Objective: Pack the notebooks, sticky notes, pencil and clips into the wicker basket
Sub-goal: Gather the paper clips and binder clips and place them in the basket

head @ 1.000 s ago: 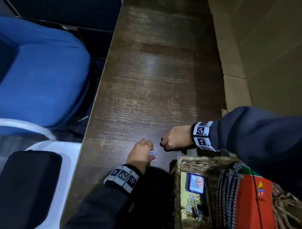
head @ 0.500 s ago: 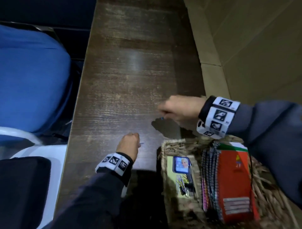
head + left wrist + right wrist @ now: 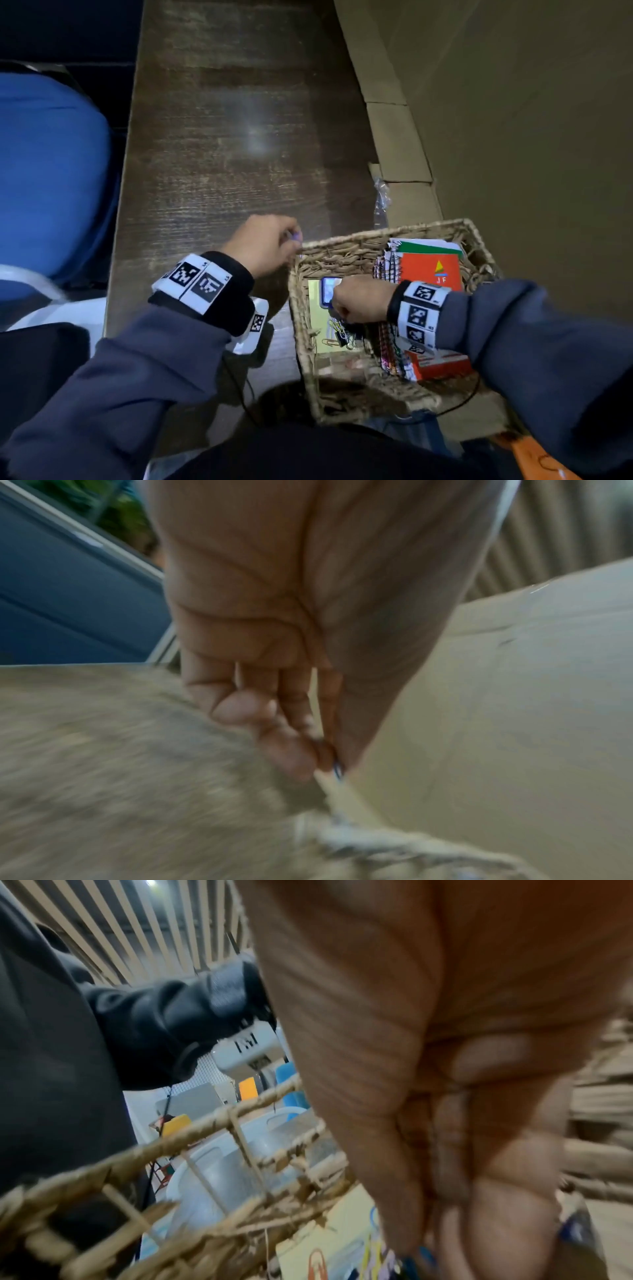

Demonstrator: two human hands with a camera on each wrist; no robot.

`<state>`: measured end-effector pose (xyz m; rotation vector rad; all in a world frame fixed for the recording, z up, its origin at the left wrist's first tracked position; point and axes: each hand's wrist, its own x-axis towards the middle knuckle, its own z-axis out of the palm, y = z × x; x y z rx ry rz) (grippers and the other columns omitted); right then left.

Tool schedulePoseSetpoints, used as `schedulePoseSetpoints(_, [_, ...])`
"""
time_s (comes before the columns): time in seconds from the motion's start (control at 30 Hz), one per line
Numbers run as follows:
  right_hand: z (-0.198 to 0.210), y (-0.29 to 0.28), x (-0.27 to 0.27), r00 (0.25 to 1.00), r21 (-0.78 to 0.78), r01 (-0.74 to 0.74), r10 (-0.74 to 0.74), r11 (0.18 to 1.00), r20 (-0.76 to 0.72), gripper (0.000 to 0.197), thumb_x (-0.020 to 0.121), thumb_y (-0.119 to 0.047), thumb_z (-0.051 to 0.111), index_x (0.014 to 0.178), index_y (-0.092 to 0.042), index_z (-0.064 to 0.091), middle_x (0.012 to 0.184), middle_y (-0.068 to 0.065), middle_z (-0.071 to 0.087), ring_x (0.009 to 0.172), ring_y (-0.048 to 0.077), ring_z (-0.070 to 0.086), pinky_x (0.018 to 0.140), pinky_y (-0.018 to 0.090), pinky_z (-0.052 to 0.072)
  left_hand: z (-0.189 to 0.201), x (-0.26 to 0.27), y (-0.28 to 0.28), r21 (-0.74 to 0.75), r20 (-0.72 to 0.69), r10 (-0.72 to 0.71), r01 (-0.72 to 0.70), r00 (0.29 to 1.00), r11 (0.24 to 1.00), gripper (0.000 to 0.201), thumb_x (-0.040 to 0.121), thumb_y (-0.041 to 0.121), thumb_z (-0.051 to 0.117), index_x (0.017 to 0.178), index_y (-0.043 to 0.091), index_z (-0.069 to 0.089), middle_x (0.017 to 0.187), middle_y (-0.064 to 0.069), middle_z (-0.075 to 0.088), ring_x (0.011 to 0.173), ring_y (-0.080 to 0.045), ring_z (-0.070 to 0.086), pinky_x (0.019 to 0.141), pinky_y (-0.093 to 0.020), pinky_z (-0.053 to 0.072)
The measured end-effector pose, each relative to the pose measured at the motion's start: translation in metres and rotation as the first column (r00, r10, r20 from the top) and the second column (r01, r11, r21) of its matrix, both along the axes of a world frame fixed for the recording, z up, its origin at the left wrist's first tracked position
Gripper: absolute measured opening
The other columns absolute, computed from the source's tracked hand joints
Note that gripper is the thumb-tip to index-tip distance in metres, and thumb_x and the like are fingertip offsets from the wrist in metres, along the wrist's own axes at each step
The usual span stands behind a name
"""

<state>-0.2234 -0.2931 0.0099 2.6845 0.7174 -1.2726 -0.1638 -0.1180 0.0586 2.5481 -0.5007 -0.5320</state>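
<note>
The wicker basket (image 3: 376,233) sits at the table's near right end. Inside it lie an orange notebook (image 3: 430,270), spiral notebooks (image 3: 386,270), yellow sticky notes (image 3: 314,308), a small blue picture pad (image 3: 329,287) and a pile of clips (image 3: 339,334). My right hand (image 3: 334,308) reaches into the basket just above that pile, its fingers curled and pinching a small blue clip (image 3: 423,1256). My left hand (image 3: 296,238) hovers at the basket's far left corner, pinching another blue clip (image 3: 337,768) between thumb and fingertips. I cannot see the pencil.
The dark wooden table (image 3: 239,137) stretches away from me. A cardboard wall (image 3: 513,137) runs along its right side, with crumpled clear plastic (image 3: 382,197) at its foot. A blue chair (image 3: 51,171) and a black bag (image 3: 34,377) stand to the left.
My right hand has come off the table and gone down into the basket. My left hand has lifted with its clip and moved right to the basket's corner.
</note>
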Motion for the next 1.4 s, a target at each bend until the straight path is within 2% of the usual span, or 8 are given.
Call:
schedulePoseSetpoints(0.23, [0.021, -0.035, -0.004, 0.961, 0.124, 0.226, -0.242, 0.966, 0.132, 0.024, 0.078, -0.024, 0.071, 0.095, -0.007, 0.073, 0.097, 0.013, 0.071, 0.093, 0.028, 0.065, 0.067, 0.024, 0.039, 0.022, -0.045, -0.063, 0.153, -0.079, -0.261, 0.271, 0.962, 0.95, 0.013, 0.084, 0.024, 0.066, 0.093, 0.018, 0.074, 0.088, -0.004, 0.069, 0.089, -0.023, 0.065, 0.073, -0.028, 0.046])
schedulePoseSetpoints(0.37, [0.051, -0.065, -0.003, 0.868, 0.288, 0.352, -0.426, 0.891, 0.255, 0.017, 0.079, -0.021, 0.07, 0.092, -0.011, 0.074, 0.094, 0.008, 0.074, 0.093, 0.023, 0.067, 0.072, 0.026, 0.046, 0.008, -0.07, -0.104, 0.369, -0.222, -0.408, 0.464, 0.885, 0.805, 0.017, 0.081, 0.017, 0.07, 0.093, 0.006, 0.067, 0.097, -0.007, 0.069, 0.093, -0.024, 0.066, 0.076, -0.028, 0.054])
schedulePoseSetpoints(0.53, [0.061, -0.074, -0.016, 0.849, 0.347, 0.359, -0.457, 0.867, 0.265, 0.018, 0.083, -0.026, 0.067, 0.091, -0.01, 0.073, 0.094, 0.008, 0.073, 0.092, 0.023, 0.065, 0.072, 0.024, 0.043, -0.01, -0.079, -0.12, 0.503, -0.348, -0.43, 0.553, 0.833, 0.664, 0.045, 0.09, 0.01, 0.057, 0.133, 0.001, 0.047, 0.127, -0.015, 0.058, 0.118, -0.03, 0.056, 0.091, -0.033, 0.048])
schedulePoseSetpoints(0.77, [0.062, -0.08, -0.018, 0.859, 0.367, 0.373, -0.467, 0.852, 0.21, 0.019, 0.084, -0.029, 0.066, 0.086, -0.012, 0.073, 0.088, 0.007, 0.073, 0.082, 0.019, 0.064, 0.067, 0.025, 0.044, -0.005, -0.046, -0.086, 0.314, -0.155, -0.232, 0.27, 0.96, 0.91, 0.019, 0.083, 0.022, 0.067, 0.099, 0.012, 0.07, 0.101, -0.004, 0.07, 0.085, -0.019, 0.065, 0.07, -0.027, 0.052])
schedulePoseSetpoints(0.9, [0.077, -0.081, 0.003, 0.841, 0.388, 0.37, -0.482, 0.844, 0.245, 0.019, 0.085, -0.032, 0.066, 0.089, -0.015, 0.074, 0.087, 0.005, 0.074, 0.081, 0.017, 0.067, 0.073, 0.03, 0.054, 0.007, -0.002, -0.034, 0.133, -0.019, -0.064, 0.066, 0.998, 0.989, 0.012, 0.083, 0.023, 0.065, 0.093, 0.018, 0.07, 0.097, -0.002, 0.073, 0.09, -0.019, 0.065, 0.08, -0.025, 0.048])
schedulePoseSetpoints(1.0, [0.085, -0.081, 0.019, 0.791, 0.448, 0.4, -0.548, 0.799, 0.272, 0.016, 0.084, -0.031, 0.067, 0.09, -0.017, 0.073, 0.085, 0.001, 0.073, 0.079, 0.013, 0.066, 0.069, 0.023, 0.049, -0.017, 0.034, 0.001, 0.117, 0.019, 0.058, -0.06, 0.998, 0.991, 0.012, 0.086, 0.016, 0.06, 0.094, 0.019, 0.069, 0.099, -0.002, 0.073, 0.094, -0.021, 0.066, 0.088, -0.032, 0.051])
schedulePoseSetpoints(1.2, [0.079, -0.076, 0.02, 0.724, 0.496, 0.495, -0.654, 0.713, 0.219, 0.01, 0.084, -0.033, 0.067, 0.089, -0.025, 0.071, 0.078, -0.01, 0.07, 0.077, 0.006, 0.065, 0.072, 0.022, 0.051, -0.088, 0.059, -0.002, 0.096, -0.118, -0.289, 0.301, 0.95, 0.949, 0.027, 0.086, 0.007, 0.058, 0.109, 0.016, 0.068, 0.111, -0.007, 0.062, 0.106, -0.023, 0.057, 0.092, -0.032, 0.044])
schedulePoseSetpoints(1.4, [0.056, -0.073, 0.007, 0.696, 0.51, 0.58, -0.711, 0.636, 0.094, 0.009, 0.083, -0.026, 0.069, 0.088, -0.019, 0.071, 0.076, -0.007, 0.072, 0.072, 0.002, 0.065, 0.07, 0.019, 0.051, -0.131, 0.057, -0.013, 0.011, 0.03, -0.469, 0.469, 0.883, 0.883, 0.006, 0.075, 0.004, 0.066, 0.075, 0.005, 0.072, 0.089, -0.015, 0.067, 0.084, -0.032, 0.062, 0.075, -0.027, 0.042])
